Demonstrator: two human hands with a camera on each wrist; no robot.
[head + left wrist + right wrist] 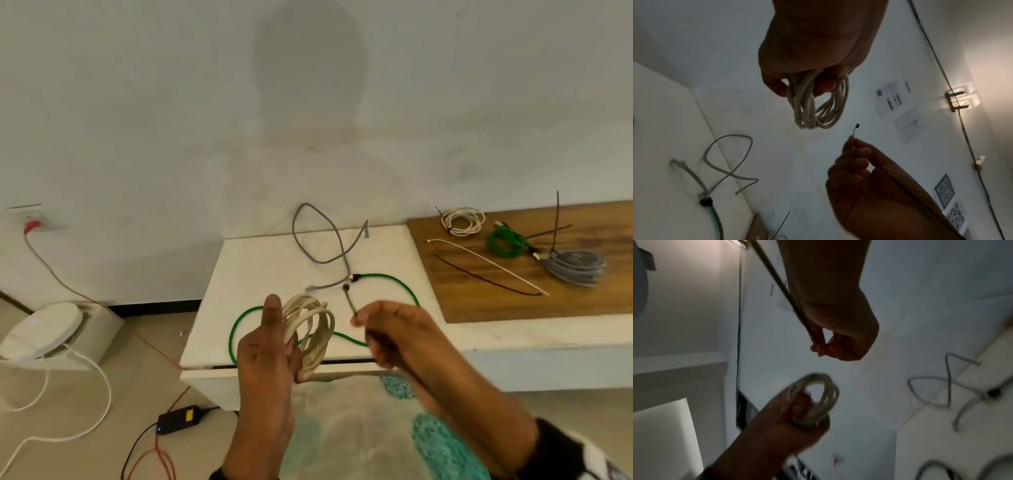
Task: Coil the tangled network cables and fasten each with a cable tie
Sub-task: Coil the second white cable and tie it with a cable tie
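My left hand [284,339] grips a coiled cream network cable [311,332] upright above the front edge of the white table [260,267]; the left wrist view shows its fingers curled through the coil [818,104]. To the coil's right, my right hand [358,318] pinches a black cable tie [347,294] near its head, apart from the coil. The tie's tail runs back past the wrist [781,283]. A loose grey cable [322,246] and a loose green cable [387,281] lie on the table.
A wooden board [513,301] at right carries tied white [462,221], green [505,241] and grey [575,267] coils plus spare ties [486,265]. On the floor at left are a white round device [41,329], a black adapter [178,418] and trailing cords.
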